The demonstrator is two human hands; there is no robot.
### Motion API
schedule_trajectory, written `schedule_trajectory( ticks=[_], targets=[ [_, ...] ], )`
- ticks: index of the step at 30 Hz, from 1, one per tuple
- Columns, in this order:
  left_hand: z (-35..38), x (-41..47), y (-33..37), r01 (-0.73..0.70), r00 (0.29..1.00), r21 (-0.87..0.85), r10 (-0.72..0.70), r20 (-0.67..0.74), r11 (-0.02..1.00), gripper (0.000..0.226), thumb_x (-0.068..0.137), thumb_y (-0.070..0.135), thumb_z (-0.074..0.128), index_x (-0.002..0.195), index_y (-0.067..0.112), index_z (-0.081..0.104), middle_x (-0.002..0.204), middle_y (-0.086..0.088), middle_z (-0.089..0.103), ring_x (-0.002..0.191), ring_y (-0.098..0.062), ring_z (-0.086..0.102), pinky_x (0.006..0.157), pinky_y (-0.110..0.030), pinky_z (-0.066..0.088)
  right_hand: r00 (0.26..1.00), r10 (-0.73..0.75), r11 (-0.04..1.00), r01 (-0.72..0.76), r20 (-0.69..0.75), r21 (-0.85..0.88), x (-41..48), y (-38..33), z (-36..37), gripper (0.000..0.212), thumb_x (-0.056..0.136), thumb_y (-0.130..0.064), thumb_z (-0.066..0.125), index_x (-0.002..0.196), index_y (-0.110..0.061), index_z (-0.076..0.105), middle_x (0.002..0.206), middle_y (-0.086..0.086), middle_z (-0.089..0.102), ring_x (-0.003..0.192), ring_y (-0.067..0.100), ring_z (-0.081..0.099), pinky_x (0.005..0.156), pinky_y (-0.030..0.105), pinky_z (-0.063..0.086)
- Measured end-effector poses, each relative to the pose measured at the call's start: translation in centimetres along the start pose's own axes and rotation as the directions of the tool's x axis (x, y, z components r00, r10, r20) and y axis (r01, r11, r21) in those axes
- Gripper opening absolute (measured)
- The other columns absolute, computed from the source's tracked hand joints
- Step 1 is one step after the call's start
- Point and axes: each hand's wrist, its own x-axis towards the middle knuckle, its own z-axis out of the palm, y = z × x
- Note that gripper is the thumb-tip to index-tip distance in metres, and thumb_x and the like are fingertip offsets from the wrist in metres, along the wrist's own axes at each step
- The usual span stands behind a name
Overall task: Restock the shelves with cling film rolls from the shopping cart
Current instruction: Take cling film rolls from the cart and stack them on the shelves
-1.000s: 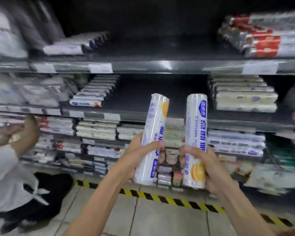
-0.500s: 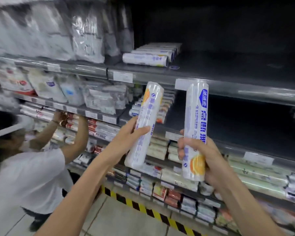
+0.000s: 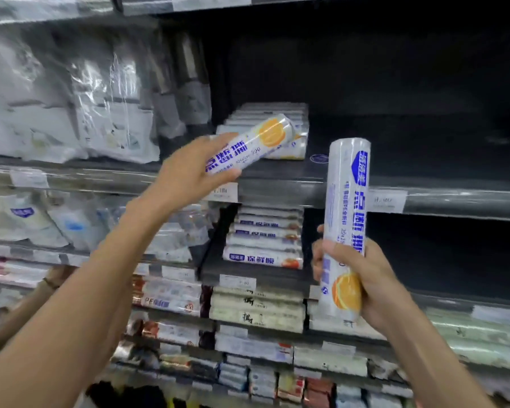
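Gripping cling film roll (image 3: 249,148) in left hand (image 3: 189,172): tilted, orange end over the shelf (image 3: 454,203) edge, touching or just beside the stacked rolls (image 3: 274,111). Right hand (image 3: 368,278) wraps second roll (image 3: 348,201), upright, in front of the shelf lip.

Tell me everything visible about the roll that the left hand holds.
The cling film roll is a white cylinder in glossy wrap, with blue characters and an orange-slice picture near its far end. It tilts, far end higher, before a stack of similar rolls on the shelf. The left hand grips its near end.
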Motion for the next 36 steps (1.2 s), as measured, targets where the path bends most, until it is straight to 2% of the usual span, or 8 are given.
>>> schedule_trajectory(
  ticks=[4,7,10,15,20,24,30,36],
  targets=[
    [1.9,5.1,-3.5,-0.148,0.979,0.217,0.113,0.168,0.965,0.067,0.082,0.059,0.049,0.143,0.036,0.034,0.118,-0.006,0.055,0.11,-0.029,0.053,0.087,-0.04,0.039,0.991,-0.048,0.998,0.053,-0.127,0.038,0.5,0.5,0.9,0.045,0.061,-0.016,0.079,0.1,-0.006,0.059,0.067,0.008,0.061,0.052,0.017,0.056,0.05,0.023,0.049],
    [2.6,7.4,-5.1,-0.222,0.953,0.139,0.184,0.241,0.965,0.064,0.085,0.052,0.058,0.143,0.038,0.034,0.12,-0.003,0.054,0.114,-0.026,0.051,0.094,-0.042,0.039,0.974,-0.08,0.996,0.085,-0.214,0.014,0.5,1.0,1.6,0.076,0.039,-0.035,0.093,0.1,-0.006,0.059,0.069,0.009,0.063,0.054,0.018,0.058,0.051,0.024,0.05],
    [3.8,8.5,-5.8,-0.257,0.932,0.055,0.232,0.279,0.965,0.064,0.083,0.051,0.06,0.142,0.038,0.037,0.123,-0.003,0.054,0.116,-0.026,0.05,0.097,-0.044,0.04,0.958,-0.086,0.995,0.095,-0.273,0.022,0.4,1.5,2.1,0.086,0.034,-0.039,0.094,0.105,-0.006,0.058,0.07,0.01,0.062,0.055,0.018,0.058,0.052,0.025,0.05],
    [5.3,8.9,-5.7,-0.325,0.937,0.025,0.318,0.142,0.945,0.063,0.08,0.042,0.069,0.138,0.034,0.045,0.117,-0.006,0.048,0.114,-0.026,0.044,0.092,-0.037,0.033,0.942,-0.09,0.995,0.099,-0.323,0.012,-0.5,1.9,2.8,0.072,0.045,-0.026,0.087,0.108,-0.006,0.057,0.071,0.01,0.061,0.055,0.019,0.057,0.052,0.025,0.05],
    [4.8,9.0,-7.1,-0.267,0.945,-0.126,0.285,0.158,0.955,0.058,0.084,0.036,0.067,0.136,0.02,0.049,0.122,-0.009,0.054,0.117,-0.026,0.046,0.1,-0.033,0.031,0.94,-0.083,0.996,0.083,-0.332,-0.016,-0.9,1.9,3.1,0.058,0.06,-0.017,0.076,0.112,-0.005,0.055,0.073,0.011,0.06,0.055,0.018,0.056,0.052,0.025,0.05],
    [4.4,9.2,-7.5,-0.237,0.954,-0.156,0.26,0.151,0.959,0.047,0.086,0.027,0.067,0.13,0.014,0.057,0.127,-0.007,0.057,0.12,-0.024,0.05,0.104,-0.029,0.032,0.94,-0.091,0.996,0.087,-0.327,-0.026,-0.4,2.2,3.5,0.06,0.059,-0.021,0.078,0.112,-0.005,0.054,0.074,0.011,0.061,0.057,0.018,0.056,0.054,0.025,0.05],
    [5.1,8.7,-7.0,-0.181,0.982,-0.138,0.185,0.02,0.974,0.049,0.075,0.026,0.079,0.12,0.015,0.064,0.119,-0.005,0.061,0.115,-0.024,0.052,0.102,-0.042,0.04,0.947,-0.089,0.996,0.092,-0.308,-0.005,0.3,2.7,3.9,0.064,0.055,-0.026,0.079,0.112,-0.006,0.055,0.074,0.011,0.061,0.059,0.018,0.057,0.056,0.025,0.05],
    [4.4,8.3,-8.2,-0.178,0.983,-0.153,0.182,0.009,0.972,0.05,0.078,0.025,0.076,0.123,0.009,0.062,0.123,-0.009,0.061,0.117,-0.025,0.053,0.103,-0.034,0.038,0.944,-0.073,0.997,0.067,-0.323,-0.029,0.3,3.1,3.9,0.062,0.058,-0.022,0.079,0.113,-0.006,0.054,0.073,0.01,0.063,0.058,0.017,0.058,0.056,0.025,0.05]
  ],
)
